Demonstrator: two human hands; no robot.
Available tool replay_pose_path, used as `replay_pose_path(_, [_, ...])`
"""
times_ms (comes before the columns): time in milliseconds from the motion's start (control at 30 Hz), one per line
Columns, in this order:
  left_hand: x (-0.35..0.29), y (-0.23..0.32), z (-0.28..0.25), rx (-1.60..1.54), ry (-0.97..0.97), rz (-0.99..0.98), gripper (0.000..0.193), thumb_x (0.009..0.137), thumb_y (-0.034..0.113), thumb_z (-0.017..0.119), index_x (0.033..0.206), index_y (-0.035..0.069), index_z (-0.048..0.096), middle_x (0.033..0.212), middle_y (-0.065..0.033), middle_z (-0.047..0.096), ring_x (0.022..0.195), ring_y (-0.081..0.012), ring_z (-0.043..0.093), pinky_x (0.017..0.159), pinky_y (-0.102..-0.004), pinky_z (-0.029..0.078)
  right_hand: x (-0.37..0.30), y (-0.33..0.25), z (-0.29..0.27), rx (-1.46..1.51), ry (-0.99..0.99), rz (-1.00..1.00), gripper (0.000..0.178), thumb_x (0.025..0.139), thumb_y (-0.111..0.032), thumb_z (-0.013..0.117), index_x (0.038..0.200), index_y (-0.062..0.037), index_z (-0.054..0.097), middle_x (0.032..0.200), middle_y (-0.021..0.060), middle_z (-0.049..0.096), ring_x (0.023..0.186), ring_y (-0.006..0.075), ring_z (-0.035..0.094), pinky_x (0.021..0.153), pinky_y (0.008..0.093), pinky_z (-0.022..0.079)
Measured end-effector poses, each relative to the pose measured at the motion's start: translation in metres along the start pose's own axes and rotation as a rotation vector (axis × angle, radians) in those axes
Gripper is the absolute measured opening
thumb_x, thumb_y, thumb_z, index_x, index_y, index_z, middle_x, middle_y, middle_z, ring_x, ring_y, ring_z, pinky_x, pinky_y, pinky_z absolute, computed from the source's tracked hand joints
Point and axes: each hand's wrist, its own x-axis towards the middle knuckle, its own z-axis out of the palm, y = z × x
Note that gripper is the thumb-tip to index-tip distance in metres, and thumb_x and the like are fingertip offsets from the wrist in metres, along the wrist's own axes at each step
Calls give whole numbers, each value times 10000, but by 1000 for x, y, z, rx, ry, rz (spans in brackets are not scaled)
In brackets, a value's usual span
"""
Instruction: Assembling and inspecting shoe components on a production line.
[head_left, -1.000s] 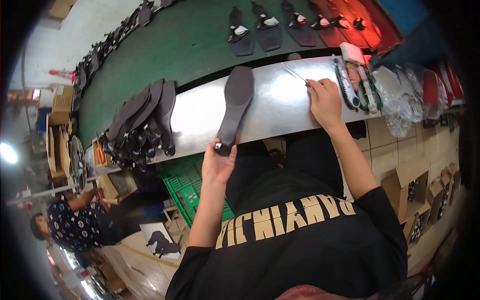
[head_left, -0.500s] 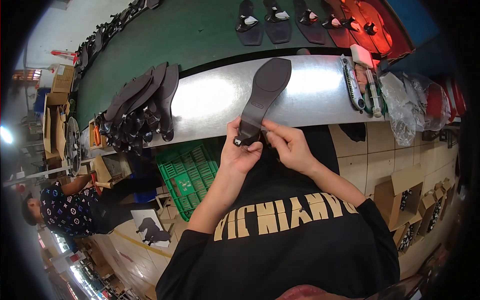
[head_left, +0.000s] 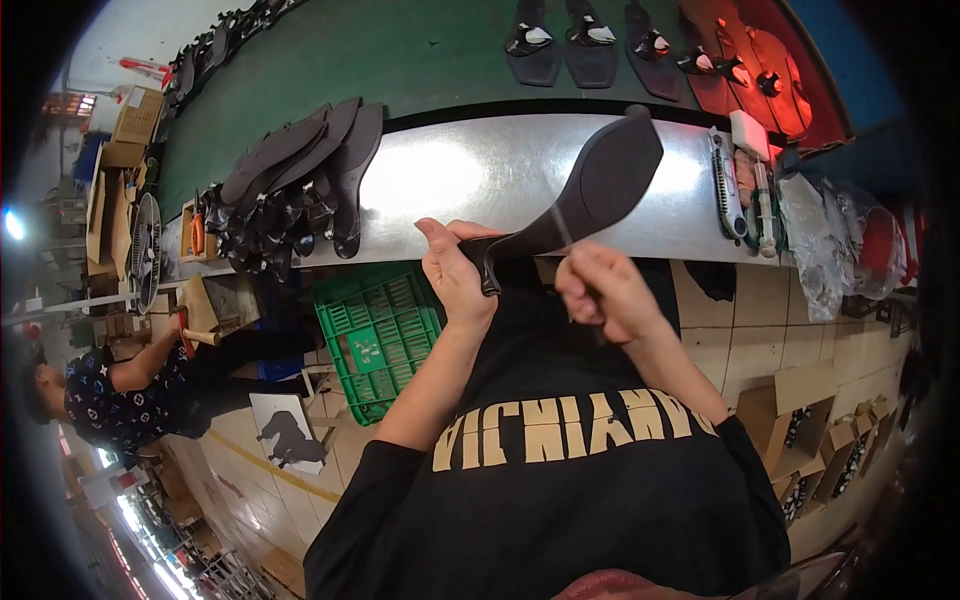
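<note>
My left hand (head_left: 462, 278) grips a dark brown sandal (head_left: 612, 180) at its narrow end, fingers behind it and thumb raised. The sandal's broad end points up and right over the metal bench edge; a glossy black strap part (head_left: 488, 268) hangs by my left palm. Just below the sandal's middle, my right hand (head_left: 612, 292) is closed, fingertips pinched and somewhat blurred. From its fingertips a thin pale strip (head_left: 562, 226) rises across the sole; whether it is film or a slim tool I cannot tell.
Several similar dark sandals (head_left: 300, 160) lie heaped on the bench's left. More with glossy straps stand along the green surface (head_left: 440, 70). A utility knife (head_left: 728, 185), a syringe (head_left: 765, 210) and plastic bags (head_left: 825, 240) lie right. Below left is a green crate (head_left: 385, 340); another person (head_left: 120, 395) stands beyond.
The sandal has swung right and tilted, its broad end now farther right. My right hand has moved slightly right and down, away from the narrow end. The view has shifted slightly.
</note>
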Motion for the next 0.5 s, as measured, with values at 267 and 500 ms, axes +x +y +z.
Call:
replay_pose_path(267, [2,17,1,35,2,29,865,938,716,158,649,21,584,610,-56,594,496,-112,500,481,-221,396,3,16,15,-1266,195,-827,81,864,-13,617,941,9,629,792,123,647,680,250,652,598,315,506])
replay_pose_path(500, [11,16,-17,-394,-61,-424,780,916,729,293,746,41,619,664,-72,615,611,-175,570,630,-267,473,-15,14,36,-1249,-24,-796,74,831,-16,653,900,-8,627,791,130,639,680,292,642,589,342,511])
